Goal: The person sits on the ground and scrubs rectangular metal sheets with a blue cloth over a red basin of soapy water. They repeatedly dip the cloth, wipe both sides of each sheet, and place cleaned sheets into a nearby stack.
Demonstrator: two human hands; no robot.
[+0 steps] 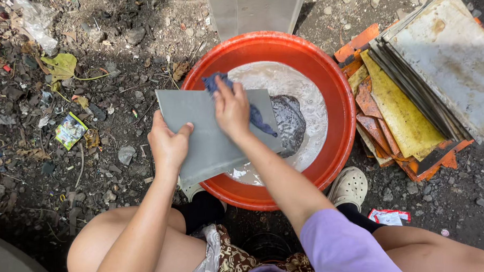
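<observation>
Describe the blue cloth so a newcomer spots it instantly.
Find the big orange basin of soapy water on the dirt ground. A grey tile leans across its near rim, steadied by the left hand. The right hand presses the blue cloth onto it, the only fabric there.

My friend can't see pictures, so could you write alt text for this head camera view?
A crouching person's left hand steadies a grey tile over an orange basin of sudsy water while the right hand presses a blue cloth on it. More tiles are stacked to the right on littered ground.
</observation>
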